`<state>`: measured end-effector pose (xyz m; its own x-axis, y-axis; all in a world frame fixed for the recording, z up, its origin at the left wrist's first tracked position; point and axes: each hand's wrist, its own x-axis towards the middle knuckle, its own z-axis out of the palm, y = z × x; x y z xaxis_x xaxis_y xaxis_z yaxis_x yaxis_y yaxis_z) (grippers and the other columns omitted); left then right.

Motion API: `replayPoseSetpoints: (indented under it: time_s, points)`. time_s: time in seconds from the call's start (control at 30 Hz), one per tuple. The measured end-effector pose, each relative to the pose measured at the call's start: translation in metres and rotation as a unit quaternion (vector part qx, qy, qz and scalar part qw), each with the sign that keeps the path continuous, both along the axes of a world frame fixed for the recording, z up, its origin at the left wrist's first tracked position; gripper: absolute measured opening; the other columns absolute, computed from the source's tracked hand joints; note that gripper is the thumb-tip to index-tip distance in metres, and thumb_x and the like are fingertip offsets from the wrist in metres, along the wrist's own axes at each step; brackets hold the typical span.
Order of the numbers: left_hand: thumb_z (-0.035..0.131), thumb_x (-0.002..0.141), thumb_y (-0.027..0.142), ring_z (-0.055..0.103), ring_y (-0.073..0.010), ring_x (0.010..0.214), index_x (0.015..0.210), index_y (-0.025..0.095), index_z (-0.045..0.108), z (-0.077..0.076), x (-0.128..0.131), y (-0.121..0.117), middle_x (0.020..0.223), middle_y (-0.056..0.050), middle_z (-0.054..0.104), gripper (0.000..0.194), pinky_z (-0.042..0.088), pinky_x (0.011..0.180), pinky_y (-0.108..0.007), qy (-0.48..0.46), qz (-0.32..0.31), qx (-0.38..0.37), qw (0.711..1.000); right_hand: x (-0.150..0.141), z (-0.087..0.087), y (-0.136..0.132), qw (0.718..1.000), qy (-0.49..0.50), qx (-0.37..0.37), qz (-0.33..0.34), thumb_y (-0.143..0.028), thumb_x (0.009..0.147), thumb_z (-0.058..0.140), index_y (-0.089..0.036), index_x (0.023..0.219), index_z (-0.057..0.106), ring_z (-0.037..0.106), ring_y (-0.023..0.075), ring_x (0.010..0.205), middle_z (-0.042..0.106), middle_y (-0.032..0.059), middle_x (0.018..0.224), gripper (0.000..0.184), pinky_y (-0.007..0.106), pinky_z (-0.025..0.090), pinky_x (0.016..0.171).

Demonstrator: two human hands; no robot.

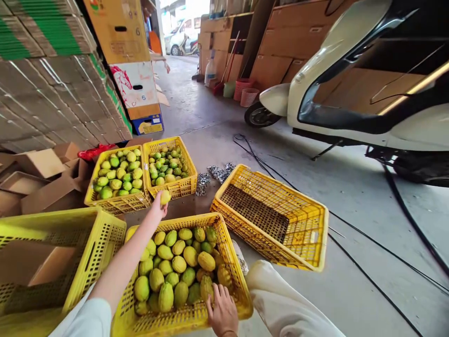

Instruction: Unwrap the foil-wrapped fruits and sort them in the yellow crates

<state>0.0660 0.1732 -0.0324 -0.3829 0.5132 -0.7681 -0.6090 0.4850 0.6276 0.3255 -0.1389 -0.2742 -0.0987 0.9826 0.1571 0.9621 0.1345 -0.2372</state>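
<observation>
My left hand (159, 209) is stretched forward and closed around a yellow oval fruit (165, 197), just above the near side of two filled crates. Below that arm stands a large yellow plastic crate (242, 290) of ribbed yellow-green fruit (178, 264). At its near right corner my right hand (223, 310) lies with fingers stretched out, the fingertips at a greenish fruit (206, 287); no grip on it shows. Beyond the left hand, one small crate (117, 204) holds yellow-green fruit, and its neighbour (175, 189) holds smaller, greener fruit.
An empty yellow crate (270, 217) sits to the right, with crumpled patterned wrap (220, 173) behind it. At left are another crate (94, 252) with a cardboard piece, loose boxes (45, 182) and stacked cardboard (59, 93). A scooter (294, 103) and black cables (372, 285) are at right.
</observation>
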Motion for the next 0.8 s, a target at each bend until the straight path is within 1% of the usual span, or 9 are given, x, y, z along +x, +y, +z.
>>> replayPoseSetpoints:
  time_s: [0.13, 0.23, 0.3, 0.37, 0.43, 0.5, 0.6, 0.7, 0.8]
  points:
    - [0.074, 0.081, 0.062, 0.067, -0.0309, 0.121, 0.137, 0.029, 0.055, 0.029, 0.002, 0.064, 0.14, -0.015, 0.061, 0.068, 0.053, 0.102, -0.047, 0.026, -0.075, 0.064, 0.995, -0.008, 0.0, -0.001, 0.999, 0.015, -0.018, -0.024, -0.03, 0.094, 0.052, -0.02, 0.114, 0.068, 0.065, 0.0284, 0.097, 0.071, 0.0096, 0.1, 0.027, 0.04, 0.045, 0.085]
    - [0.066, 0.083, 0.069, 0.036, -0.0352, 0.153, 0.154, 0.036, 0.039, 0.03, 0.0, 0.056, 0.169, -0.013, 0.032, 0.083, 0.032, 0.122, -0.058, 0.104, -0.161, 0.157, 0.969, -0.011, 0.007, 0.001, 0.999, 0.023, -0.029, -0.033, -0.029, 0.094, 0.052, -0.02, 0.115, 0.067, 0.065, 0.0277, 0.096, 0.07, 0.009, 0.099, 0.027, 0.039, 0.044, 0.084]
    - [0.071, 0.083, 0.062, 0.019, -0.0291, 0.161, 0.153, 0.041, 0.04, 0.013, -0.005, 0.02, 0.172, -0.005, 0.028, 0.08, 0.018, 0.128, -0.052, 0.146, -0.192, 0.19, 0.952, -0.011, 0.014, 0.003, 0.998, 0.026, -0.037, -0.031, -0.029, 0.095, 0.052, -0.019, 0.114, 0.067, 0.065, 0.0269, 0.093, 0.07, 0.0085, 0.097, 0.026, 0.038, 0.044, 0.082]
    - [0.076, 0.08, 0.053, 0.019, -0.0243, 0.161, 0.148, 0.039, 0.049, -0.019, -0.014, -0.035, 0.169, -0.003, 0.035, 0.075, 0.012, 0.13, -0.042, 0.195, -0.223, 0.216, 0.93, -0.01, 0.02, 0.005, 0.998, 0.031, -0.041, -0.024, -0.03, 0.095, 0.053, -0.019, 0.114, 0.067, 0.065, 0.0261, 0.09, 0.07, 0.008, 0.095, 0.026, 0.037, 0.043, 0.08]
    - [0.072, 0.081, 0.055, 0.027, -0.0289, 0.158, 0.146, 0.031, 0.052, -0.063, -0.026, -0.104, 0.166, -0.01, 0.039, 0.072, 0.015, 0.13, -0.044, 0.358, -0.345, 0.232, 0.836, -0.009, 0.024, 0.006, 0.998, 0.035, -0.041, -0.021, -0.03, 0.095, 0.053, -0.02, 0.115, 0.067, 0.065, 0.0254, 0.09, 0.07, 0.0079, 0.094, 0.026, 0.036, 0.043, 0.078]
    - [0.07, 0.08, 0.055, 0.03, -0.0344, 0.157, 0.145, 0.027, 0.054, -0.112, -0.037, -0.175, 0.164, -0.015, 0.042, 0.071, 0.019, 0.129, -0.05, 0.438, -0.457, 0.165, 0.756, -0.008, 0.027, 0.007, 0.998, 0.03, -0.044, -0.015, -0.031, 0.096, 0.051, -0.019, 0.115, 0.068, 0.065, 0.0248, 0.089, 0.071, 0.0083, 0.093, 0.028, 0.035, 0.043, 0.077]
    - [0.069, 0.08, 0.053, 0.026, -0.0441, 0.156, 0.144, 0.027, 0.055, -0.172, -0.043, -0.261, 0.163, -0.019, 0.043, 0.071, 0.016, 0.125, -0.064, 0.444, -0.541, -0.041, 0.713, -0.007, 0.032, 0.007, 0.998, 0.014, -0.057, -0.011, -0.031, 0.098, 0.048, -0.018, 0.115, 0.069, 0.065, 0.024, 0.086, 0.072, 0.0088, 0.091, 0.03, 0.034, 0.043, 0.075]
    - [0.053, 0.092, 0.049, 0.03, -0.0408, 0.156, 0.147, 0.024, 0.052, -0.197, -0.036, -0.298, 0.168, -0.021, 0.033, 0.06, 0.016, 0.125, -0.061, 0.477, -0.529, -0.093, 0.695, -0.007, 0.038, 0.007, 0.997, 0.01, -0.078, -0.012, -0.031, 0.098, 0.047, -0.018, 0.111, 0.069, 0.064, 0.0234, 0.085, 0.072, 0.0086, 0.088, 0.029, 0.034, 0.041, 0.074]
    - [0.053, 0.092, 0.052, 0.039, -0.0419, 0.15, 0.142, 0.022, 0.058, -0.196, -0.027, -0.294, 0.166, -0.019, 0.037, 0.058, 0.03, 0.122, -0.054, 0.498, -0.532, -0.115, 0.675, -0.007, 0.044, 0.008, 0.996, 0.013, -0.091, -0.011, -0.032, 0.098, 0.047, -0.017, 0.111, 0.069, 0.064, 0.0232, 0.084, 0.072, 0.0085, 0.087, 0.029, 0.033, 0.04, 0.073]
